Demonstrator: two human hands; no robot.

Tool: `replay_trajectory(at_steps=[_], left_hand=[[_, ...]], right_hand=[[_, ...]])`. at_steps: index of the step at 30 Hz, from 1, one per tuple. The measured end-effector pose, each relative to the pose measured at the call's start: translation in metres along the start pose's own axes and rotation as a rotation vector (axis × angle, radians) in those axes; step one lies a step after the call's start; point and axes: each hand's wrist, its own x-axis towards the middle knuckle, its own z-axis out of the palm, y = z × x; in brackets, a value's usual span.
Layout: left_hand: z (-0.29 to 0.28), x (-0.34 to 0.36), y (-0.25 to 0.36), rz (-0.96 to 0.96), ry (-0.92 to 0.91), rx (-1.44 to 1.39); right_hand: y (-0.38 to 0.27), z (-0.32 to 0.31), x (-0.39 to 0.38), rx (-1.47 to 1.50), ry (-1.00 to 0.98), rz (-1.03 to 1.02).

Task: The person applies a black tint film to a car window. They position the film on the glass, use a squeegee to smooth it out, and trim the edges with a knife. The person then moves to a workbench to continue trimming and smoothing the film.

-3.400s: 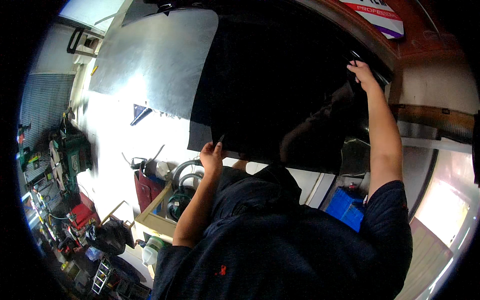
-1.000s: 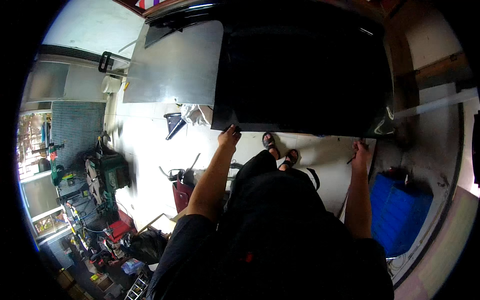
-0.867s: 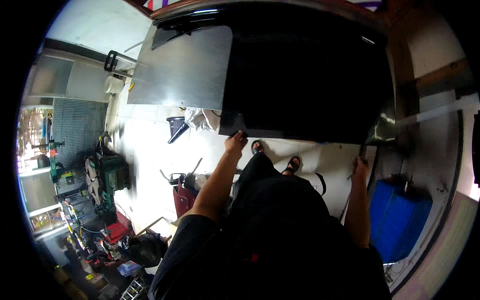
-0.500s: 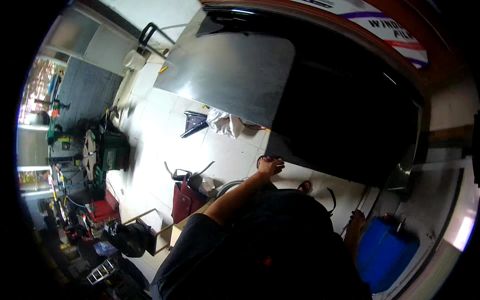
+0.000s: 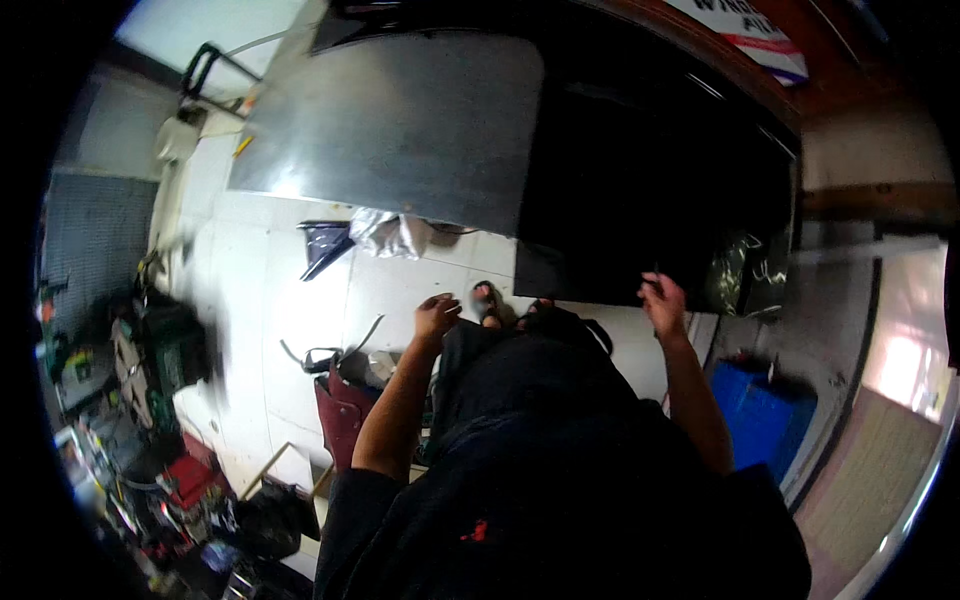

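A wide sheet of glossy black film point(image 5: 640, 190) covers the right part of a grey smooth-topped table point(image 5: 400, 130). Its near edge passes the table's front, and its right end is crinkled and bent. My left hand point(image 5: 436, 315) is in the air below the table's front edge, off the film, with its fingers loosely apart and nothing seen in them. At the film's near edge, toward the right, is my right hand point(image 5: 664, 305). Its fingers are curled together; a small dark thing seems to poke up from them, too dim to name.
A maroon bag point(image 5: 342, 415) with straps stands on the white tiled floor at my left. Silvery crumpled sheeting point(image 5: 388, 234) lies under the table's front. A blue container point(image 5: 760, 415) stands at the right by the wall. Tools and a red box point(image 5: 188, 482) clutter the far left.
My left hand has left the film's near edge and moved left. My right hand has risen from beside the blue container to the film's near edge. The view has shifted rightward.
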Motion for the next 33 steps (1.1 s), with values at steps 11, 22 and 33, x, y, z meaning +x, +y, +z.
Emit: replay_trajectory(at_steps=[11,22,33], left_hand=[[0.085,0.014,0.021,0.675,-0.116,0.589],[0.339,0.146,0.181,1.301,-0.114,1.614],[0.374,0.186,0.197,1.272,-0.054,1.664]], right_hand=[[0.059,-0.027,-0.031,-0.123,0.105,-0.064],[-0.013,-0.131,0.051,-0.550,0.143,-0.028],[-0.201,0.061,0.417,-0.800,-0.184,-0.588]])
